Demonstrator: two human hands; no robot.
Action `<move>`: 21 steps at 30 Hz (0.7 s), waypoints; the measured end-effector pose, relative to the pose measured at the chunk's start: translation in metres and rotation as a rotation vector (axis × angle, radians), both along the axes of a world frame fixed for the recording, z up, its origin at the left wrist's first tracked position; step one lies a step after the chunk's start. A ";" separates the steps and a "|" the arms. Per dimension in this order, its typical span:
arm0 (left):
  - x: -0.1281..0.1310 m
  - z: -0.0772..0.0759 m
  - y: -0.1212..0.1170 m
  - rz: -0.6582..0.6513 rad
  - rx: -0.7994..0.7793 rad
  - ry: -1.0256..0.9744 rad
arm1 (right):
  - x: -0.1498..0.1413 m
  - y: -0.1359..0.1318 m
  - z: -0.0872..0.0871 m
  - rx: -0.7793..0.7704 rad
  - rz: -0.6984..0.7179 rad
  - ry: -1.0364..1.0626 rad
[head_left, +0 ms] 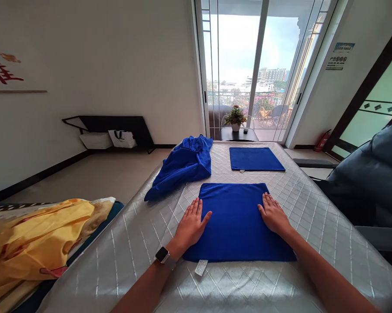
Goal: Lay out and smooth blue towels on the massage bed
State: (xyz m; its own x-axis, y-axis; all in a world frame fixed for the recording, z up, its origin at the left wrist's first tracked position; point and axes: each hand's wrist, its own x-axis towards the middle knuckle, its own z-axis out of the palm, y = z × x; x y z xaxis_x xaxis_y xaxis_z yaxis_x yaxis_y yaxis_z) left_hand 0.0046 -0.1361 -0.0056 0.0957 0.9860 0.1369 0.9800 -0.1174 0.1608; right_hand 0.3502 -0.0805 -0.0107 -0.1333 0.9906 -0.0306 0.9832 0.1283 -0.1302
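A folded blue towel [235,221] lies flat on the quilted silver mattress [310,208] right in front of me, a white label sticking out at its near edge. My left hand [192,222] rests flat on the towel's left edge, fingers stretched out; a watch is on that wrist. My right hand [274,214] lies flat on the right edge, fingers also spread. Farther back sits a second folded blue towel [255,158]. A heap of unfolded blue towels [183,165] lies at the mattress's far left.
Yellow patterned bedding [36,239] is bunched at the left beside the mattress. A dark padded chair [372,174] stands at the right. Behind the mattress a small table carries a potted plant [235,118] before glass balcony doors. A red fire extinguisher [322,140] stands by the wall.
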 end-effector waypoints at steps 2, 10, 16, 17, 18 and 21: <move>-0.001 -0.001 0.000 0.019 0.009 0.001 | 0.002 0.000 0.000 -0.008 -0.001 0.013; -0.001 -0.004 0.003 0.042 0.031 0.021 | 0.004 0.027 0.026 0.010 0.031 0.023; -0.006 -0.007 0.005 0.029 0.064 0.027 | -0.008 0.056 0.020 -0.011 -0.001 0.062; -0.006 -0.008 0.005 0.025 0.072 0.027 | -0.009 0.058 0.017 -0.015 -0.006 0.064; -0.007 -0.008 0.005 0.022 0.073 0.028 | -0.009 0.059 0.013 -0.015 -0.009 0.064; -0.007 -0.007 0.005 0.018 0.052 0.034 | -0.008 0.059 0.006 0.006 -0.016 0.066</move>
State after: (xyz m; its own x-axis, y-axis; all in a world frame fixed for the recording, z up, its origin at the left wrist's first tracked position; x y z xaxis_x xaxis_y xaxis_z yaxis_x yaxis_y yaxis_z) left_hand -0.0023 -0.1312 -0.0130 0.0834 0.9792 0.1848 0.9868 -0.1070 0.1217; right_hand 0.3419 -0.0217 -0.0042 -0.1193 0.9927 -0.0161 0.9744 0.1139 -0.1940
